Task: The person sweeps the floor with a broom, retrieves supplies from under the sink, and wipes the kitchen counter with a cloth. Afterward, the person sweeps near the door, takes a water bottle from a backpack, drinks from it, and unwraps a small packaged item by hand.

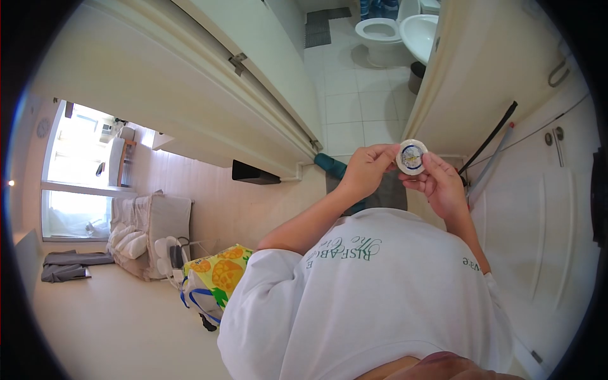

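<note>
A small round white roll of tape with a blue ring and a printed label in its centre is held up in front of my chest. My right hand grips it from the right, thumb on its face and fingers curled beneath. From the left, my left hand pinches at the roll's edge with thumb and forefinger. Whether a loose tape end lies between those fingertips is too small to make out.
Ahead, an open door leads to a bathroom with a toilet and sink. White cabinet doors stand right, near a black pole. A yellow patterned bag sits left, before a covered bed.
</note>
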Tool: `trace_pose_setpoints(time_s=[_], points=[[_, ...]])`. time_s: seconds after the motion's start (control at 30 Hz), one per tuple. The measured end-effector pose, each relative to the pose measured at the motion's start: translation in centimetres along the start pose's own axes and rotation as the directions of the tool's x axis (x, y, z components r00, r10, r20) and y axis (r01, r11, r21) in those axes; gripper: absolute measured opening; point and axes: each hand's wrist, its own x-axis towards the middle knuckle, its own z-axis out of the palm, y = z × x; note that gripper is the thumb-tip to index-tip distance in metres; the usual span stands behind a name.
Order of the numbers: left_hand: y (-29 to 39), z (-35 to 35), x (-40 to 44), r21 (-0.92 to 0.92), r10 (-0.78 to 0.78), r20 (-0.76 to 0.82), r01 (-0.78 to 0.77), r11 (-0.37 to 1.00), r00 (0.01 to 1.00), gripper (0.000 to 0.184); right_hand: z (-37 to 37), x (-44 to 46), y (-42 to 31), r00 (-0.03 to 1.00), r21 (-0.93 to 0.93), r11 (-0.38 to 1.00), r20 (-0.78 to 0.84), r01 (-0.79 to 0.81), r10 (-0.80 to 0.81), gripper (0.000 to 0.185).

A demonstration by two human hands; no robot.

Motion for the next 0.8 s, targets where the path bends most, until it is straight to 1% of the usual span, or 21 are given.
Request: trace_pose_setpoints(time_s=[0.1, 0.2, 0.3, 0.4, 0.5, 0.6, 0.7, 0.8], points=[[-0.2, -0.4, 0.0, -0.028, -0.005, 0.034, 0.006, 1.000, 0.999, 0.032, 0.2, -0.1, 0.0, 1.000, 0.016, 1.000, -0.004, -0.026, 0.026, 0.040], [0.3, 0.1, -0.4, -0.022, 0.054, -0.032, -0.055, 0.998, 0.998, 0.030, 0.3, -0.1, 0.0, 0.999, 0.033, 0.998, -0.010, -0.047, 0.047, 0.041], [0.1, 0.1, -0.3, 0.049, 0.167, -0.046, -0.165, 0.985, 0.985, 0.029, 0.4, -0.1, -0.1, 0.999, 0.023, 0.999, -0.030, -0.044, 0.045, 0.041], [0.3, 0.0, -0.2, 0.084, 0.136, -0.036, -0.133, 0.988, 0.990, 0.029, 0.4, -0.3, -0.2, 0.998, 0.016, 0.999, -0.041, -0.043, 0.044, 0.041], [0.8, -0.1, -0.3, 0.107, 0.126, -0.026, -0.123, 0.987, 0.992, 0.030, 0.1, -0.3, -0.3, 0.999, 0.024, 0.999, -0.008, -0.037, 0.037, 0.037], [1.3, -0.3, 0.2, 0.076, 0.077, -0.021, -0.075, 0.994, 0.997, 0.029, -0.2, -0.5, -0.3, 0.997, -0.059, 0.996, 0.027, -0.067, 0.068, 0.033], [2.4, -0.4, 0.5, 0.095, 0.069, 0.023, -0.071, 0.993, 0.997, 0.028, 1.2, -1.5, -0.8, 0.997, -0.190, 0.980, 0.014, -0.067, 0.071, 0.033], [2.9, -0.1, 0.8, 0.121, 0.120, 0.045, -0.125, 0.985, 0.992, 0.028, 1.4, -1.6, -0.3, 0.999, -0.178, 0.983, 0.035, -0.035, 0.041, 0.038]])
